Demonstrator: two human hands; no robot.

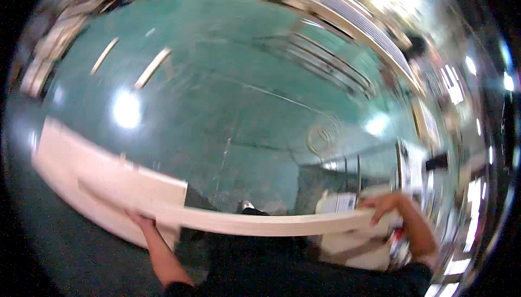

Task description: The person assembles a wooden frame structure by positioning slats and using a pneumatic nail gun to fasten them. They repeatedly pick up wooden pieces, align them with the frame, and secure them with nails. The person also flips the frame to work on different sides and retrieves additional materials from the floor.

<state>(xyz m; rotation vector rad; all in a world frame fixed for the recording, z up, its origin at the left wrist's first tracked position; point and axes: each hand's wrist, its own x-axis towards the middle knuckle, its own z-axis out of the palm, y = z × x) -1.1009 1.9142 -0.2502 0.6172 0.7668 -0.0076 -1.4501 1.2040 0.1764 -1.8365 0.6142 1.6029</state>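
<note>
Right hand [386,206] curls its grip around a pale board [260,225]; left hand [143,222], blurred, clasps its near edge.

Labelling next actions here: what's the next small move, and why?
Probably steady the pale beam over the wide board before shifting it: its left part overlaps the board in view, with the left hand at its lower edge, while the right hand grips near the other end. Blur hides whether they touch.

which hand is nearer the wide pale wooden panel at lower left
Left. The left hand overlaps the panel in view; the right hand is farther right, at the right end of a long pale wooden beam.
</note>
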